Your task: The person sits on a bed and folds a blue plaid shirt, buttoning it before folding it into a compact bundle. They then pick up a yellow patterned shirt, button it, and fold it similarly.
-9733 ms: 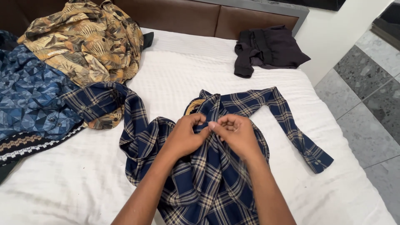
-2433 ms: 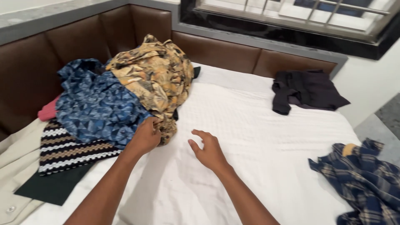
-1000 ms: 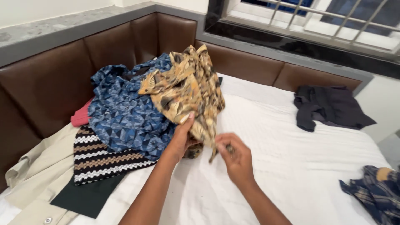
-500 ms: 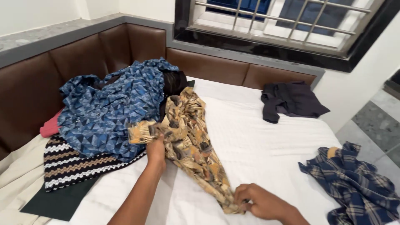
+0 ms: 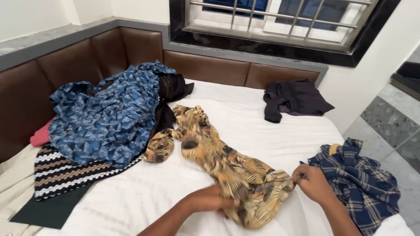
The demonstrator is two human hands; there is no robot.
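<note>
**Two hands on a leafy shirt**

A tan shirt [image 5: 227, 161] with a leaf print lies stretched out on the white bed [image 5: 144, 192]. The left hand [image 5: 214, 203] is closed on the near end of the shirt, and some cloth folds over its fingers. The right hand [image 5: 313, 183] pinches the shirt's edge on the other side. The far end of the shirt touches a pile of clothes by the brown headboard [image 5: 131, 46]. On top of that pile is a blue shirt [image 5: 105, 118], and under it a striped top [image 5: 65, 172]. A blue checked shirt [image 5: 358, 183] lies bunched just beside the right hand. A dark top [image 5: 293, 98] sits well apart, near the wall under the window [image 5: 280, 17]
</note>
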